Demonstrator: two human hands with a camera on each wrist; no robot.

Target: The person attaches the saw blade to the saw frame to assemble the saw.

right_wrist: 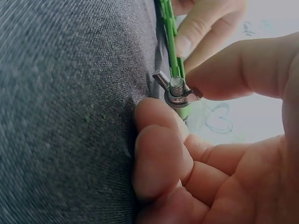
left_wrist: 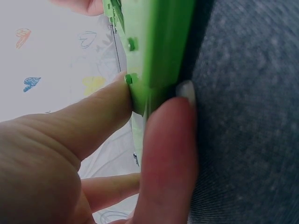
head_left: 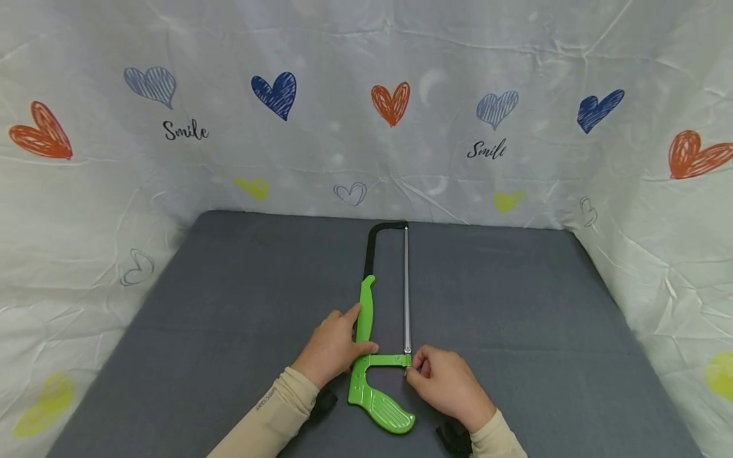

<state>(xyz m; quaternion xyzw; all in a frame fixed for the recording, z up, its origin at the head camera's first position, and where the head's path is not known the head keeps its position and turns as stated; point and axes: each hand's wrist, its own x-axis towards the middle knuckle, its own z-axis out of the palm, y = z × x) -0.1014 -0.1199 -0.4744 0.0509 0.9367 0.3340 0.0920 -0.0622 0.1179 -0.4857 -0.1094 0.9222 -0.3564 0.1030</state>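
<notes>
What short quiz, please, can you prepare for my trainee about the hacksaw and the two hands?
1. Multiple choice: the curved handle of the hacksaw is: A) black; B) green; C) yellow.
2. True or false: the left hand grips the black far end of the frame.
3. Short answer: which hand has its thumb at the wing nut?

Key:
1. B.
2. False; it grips the green section of the frame.
3. The right hand.

The black script word "Smile" (head_left: pixel 186 130) stands twice on the white heart-printed cloth backdrop (head_left: pixel 343 51); dark lettering (head_left: pixel 266 399) on the left sleeve (head_left: pixel 269 423) is too small to read.
</notes>
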